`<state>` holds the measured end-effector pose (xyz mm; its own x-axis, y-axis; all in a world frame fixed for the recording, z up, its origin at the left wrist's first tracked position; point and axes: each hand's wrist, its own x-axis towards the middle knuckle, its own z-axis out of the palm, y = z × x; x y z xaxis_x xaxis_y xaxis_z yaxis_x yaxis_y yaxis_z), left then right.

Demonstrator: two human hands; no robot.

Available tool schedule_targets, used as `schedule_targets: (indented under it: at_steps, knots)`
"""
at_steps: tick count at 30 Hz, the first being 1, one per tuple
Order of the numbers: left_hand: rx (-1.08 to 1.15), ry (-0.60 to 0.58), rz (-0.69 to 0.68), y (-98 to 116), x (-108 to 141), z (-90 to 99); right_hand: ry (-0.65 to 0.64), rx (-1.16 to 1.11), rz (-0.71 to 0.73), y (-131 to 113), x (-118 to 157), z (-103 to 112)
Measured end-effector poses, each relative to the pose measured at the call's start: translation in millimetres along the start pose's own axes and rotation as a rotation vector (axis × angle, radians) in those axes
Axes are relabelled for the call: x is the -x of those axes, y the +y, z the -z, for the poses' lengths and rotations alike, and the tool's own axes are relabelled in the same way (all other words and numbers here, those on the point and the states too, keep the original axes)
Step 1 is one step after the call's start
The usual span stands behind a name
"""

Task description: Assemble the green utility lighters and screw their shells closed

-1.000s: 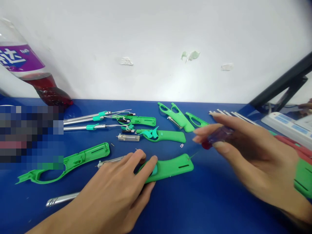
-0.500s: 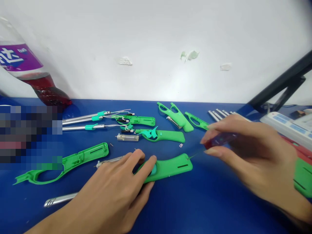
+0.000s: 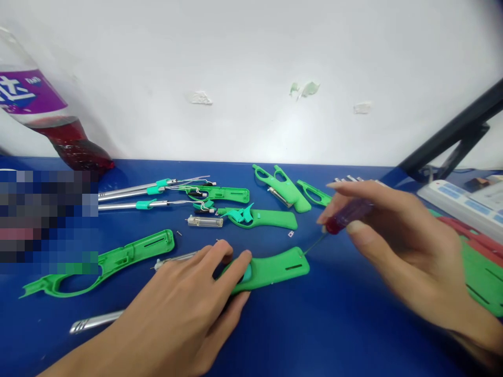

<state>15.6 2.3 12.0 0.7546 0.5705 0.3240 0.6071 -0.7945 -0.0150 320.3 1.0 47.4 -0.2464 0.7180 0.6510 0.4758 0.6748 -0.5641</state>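
My left hand (image 3: 196, 298) is wrapped round a green gas lighter (image 3: 277, 269) lying on the blue table, its slotted handle end pointing right. A teal piece, perhaps the trigger, shows beside my fingers; the middle of the lighter is hidden under them. Between the thumb and fingers of my right hand (image 3: 396, 251) is a screwdriver (image 3: 346, 215) with a clear purple and red handle. Its thin shaft slants down left, and the tip meets the handle's far corner. Behind my left hand lies a clear fuel tank (image 3: 205, 221), and at left an opened green half-shell (image 3: 135, 251).
Metal lighter tubes with wires (image 3: 133, 204) and green shells (image 3: 283, 188) lie at the back. A drink bottle (image 3: 35, 94) stands back left. On the right are a white power strip (image 3: 456, 201), more green lighter parts (image 3: 481, 277) and a black stand (image 3: 456, 125).
My right hand has shifted slightly left, with its grip on the screwdriver handle changed and the thumb moved back. The tip stays at the lighter's corner. My left hand has hardly moved.
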Motion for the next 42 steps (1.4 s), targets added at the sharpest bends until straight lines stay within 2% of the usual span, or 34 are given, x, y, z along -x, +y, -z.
schedule_targets:
  at_steps: [4, 8, 10, 14, 19, 25, 27, 32, 34, 38, 40, 42]
  knots:
    - [0.004, 0.002, 0.001, 0.4, -2.1, 0.6, -0.007, -0.066, -0.060, -0.9, 2.5, -0.6]
    - [-0.009, 0.011, 0.000, 1.1, -3.1, -0.4, 0.073, -0.086, 0.026, -0.5, -2.6, -2.3]
    - [-0.009, 0.016, 0.003, 1.3, -2.5, -0.8, 0.049, -0.064, 0.053, -1.2, -3.1, -1.9]
    - [-0.002, 0.016, 0.000, 1.4, -0.6, -0.3, -0.041, -0.057, -0.005, -4.3, 0.5, -0.8]
    - [0.011, 0.001, 0.005, 0.6, -1.0, 0.2, 0.032, 0.021, 0.060, -4.6, -4.7, 1.8]
    - [0.013, -0.001, 0.002, -0.4, -2.0, -0.8, -0.135, 0.013, -0.049, -6.2, -1.7, 9.5]
    - [0.017, -0.007, 0.000, -0.5, -1.8, -1.3, -0.110, -0.005, -0.044, -4.4, 0.3, 7.6]
    - [0.016, 0.005, 0.008, -1.6, -1.9, -1.7, 0.050, 0.013, 0.043, 3.5, -0.7, -0.7]
    - [0.010, 0.005, 0.004, -1.9, -1.6, -1.0, 0.034, 0.015, 0.064, 3.6, 0.0, -2.3]
    - [0.003, -0.004, 0.003, -1.1, -0.2, 0.1, -0.018, -0.057, 0.002, -0.6, 2.5, -4.7]
    - [0.002, -0.003, 0.002, -0.4, 0.0, 0.2, 0.055, -0.097, 0.000, -2.0, 1.3, -6.3]
    - [0.005, 0.000, 0.005, 0.1, -0.3, 0.1, 0.125, -0.072, 0.065, -2.6, -1.3, -7.3]
